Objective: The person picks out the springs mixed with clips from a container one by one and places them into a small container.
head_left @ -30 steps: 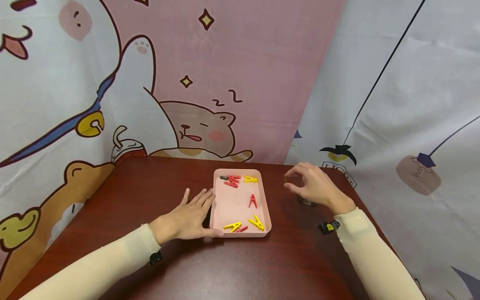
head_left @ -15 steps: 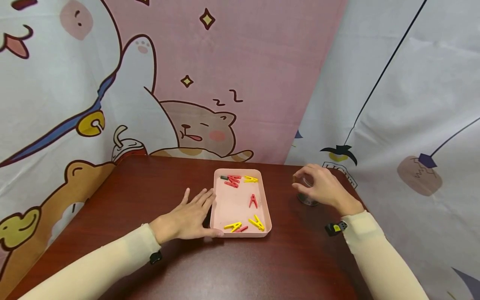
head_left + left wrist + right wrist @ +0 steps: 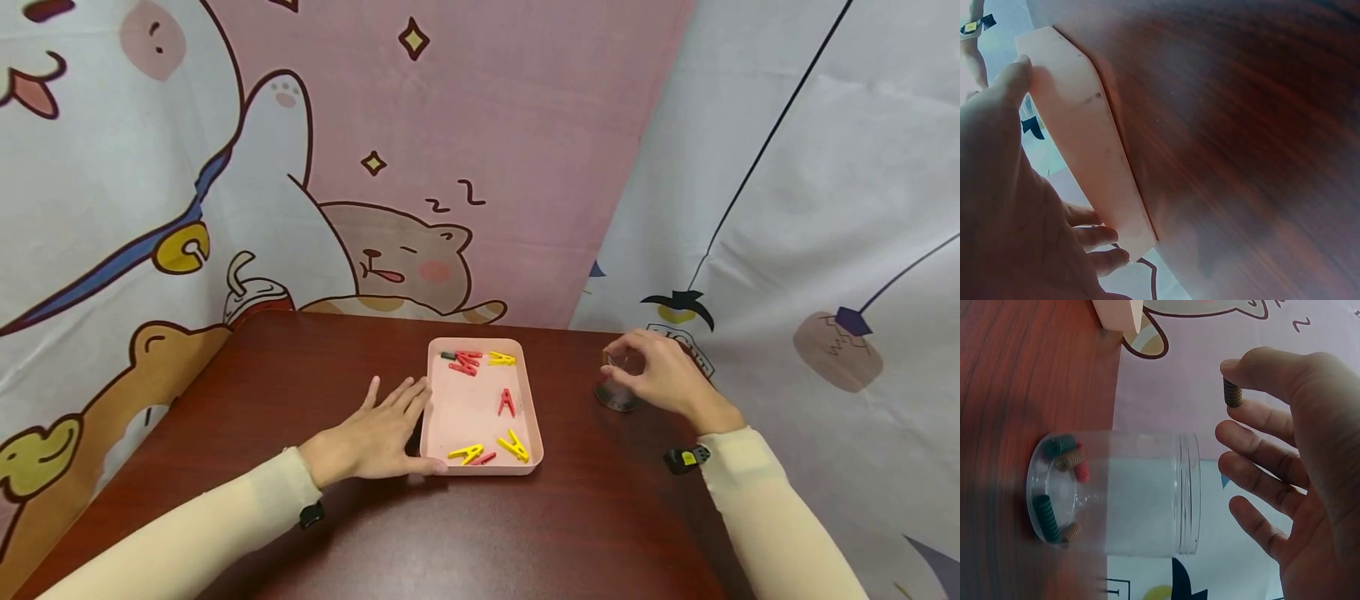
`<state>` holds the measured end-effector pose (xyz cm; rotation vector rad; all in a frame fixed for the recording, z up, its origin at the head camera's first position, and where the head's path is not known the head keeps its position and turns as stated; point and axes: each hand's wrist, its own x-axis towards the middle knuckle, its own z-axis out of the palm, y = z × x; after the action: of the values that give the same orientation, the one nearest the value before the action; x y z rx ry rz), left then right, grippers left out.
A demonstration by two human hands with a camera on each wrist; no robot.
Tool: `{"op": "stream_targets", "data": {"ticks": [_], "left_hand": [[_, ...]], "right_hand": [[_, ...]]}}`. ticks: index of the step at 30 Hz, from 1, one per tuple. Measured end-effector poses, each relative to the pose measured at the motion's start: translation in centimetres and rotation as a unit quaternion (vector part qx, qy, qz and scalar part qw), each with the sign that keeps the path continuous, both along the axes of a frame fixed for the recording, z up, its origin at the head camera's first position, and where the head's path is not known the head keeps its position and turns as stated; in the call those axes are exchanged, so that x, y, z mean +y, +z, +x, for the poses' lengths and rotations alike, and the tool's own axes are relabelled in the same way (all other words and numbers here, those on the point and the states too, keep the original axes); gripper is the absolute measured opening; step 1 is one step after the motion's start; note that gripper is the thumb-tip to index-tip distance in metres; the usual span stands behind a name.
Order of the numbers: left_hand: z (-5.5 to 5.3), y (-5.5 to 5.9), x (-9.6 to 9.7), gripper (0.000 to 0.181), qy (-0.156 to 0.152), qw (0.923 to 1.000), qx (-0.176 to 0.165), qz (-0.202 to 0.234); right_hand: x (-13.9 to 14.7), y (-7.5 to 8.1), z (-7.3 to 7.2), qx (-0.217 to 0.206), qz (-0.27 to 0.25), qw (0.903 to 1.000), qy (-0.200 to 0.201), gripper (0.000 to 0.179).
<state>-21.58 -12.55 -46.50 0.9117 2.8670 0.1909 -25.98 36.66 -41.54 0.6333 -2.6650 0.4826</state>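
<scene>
My right hand [image 3: 667,379] pinches a small brown coil spring [image 3: 1232,393] between thumb and index finger, its other fingers apart. Below that hand, at its left side, stands a clear plastic jar [image 3: 615,398], partly hidden by the hand in the head view. Green, brown and red springs lie at the jar's bottom, among them a long green spring [image 3: 1046,519]. With fingers spread, my left hand [image 3: 375,437] touches the left side and near corner of a pink tray [image 3: 480,469]. Red clips [image 3: 506,402], yellow clips [image 3: 513,446] and a small dark green piece [image 3: 447,356] lie in the tray.
The dark red-brown wooden table [image 3: 525,533] carries the tray and the jar. A cloth backdrop [image 3: 540,167] with cartoon animals hangs behind and along the sides of the table.
My right hand has moved to the right with the spring, from between tray and jar to over the jar. The left hand and the tray have stayed in place.
</scene>
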Motion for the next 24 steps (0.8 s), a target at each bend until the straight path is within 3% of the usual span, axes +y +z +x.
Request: {"op": "stream_targets", "data": {"ticks": [9, 24], "left_hand": [[0.0, -0.1, -0.2, 0.134, 0.001, 1.0000, 0.001, 0.003], [0.1, 0.0, -0.3, 0.133, 0.002, 1.0000, -0.003, 0.006]], "right_hand": [[1.0, -0.1, -0.2, 0.033, 0.004, 0.9994, -0.005, 0.022], [3.1, 0.5, -0.2, 0.027, 0.013, 0.9992, -0.026, 0.025]]}}
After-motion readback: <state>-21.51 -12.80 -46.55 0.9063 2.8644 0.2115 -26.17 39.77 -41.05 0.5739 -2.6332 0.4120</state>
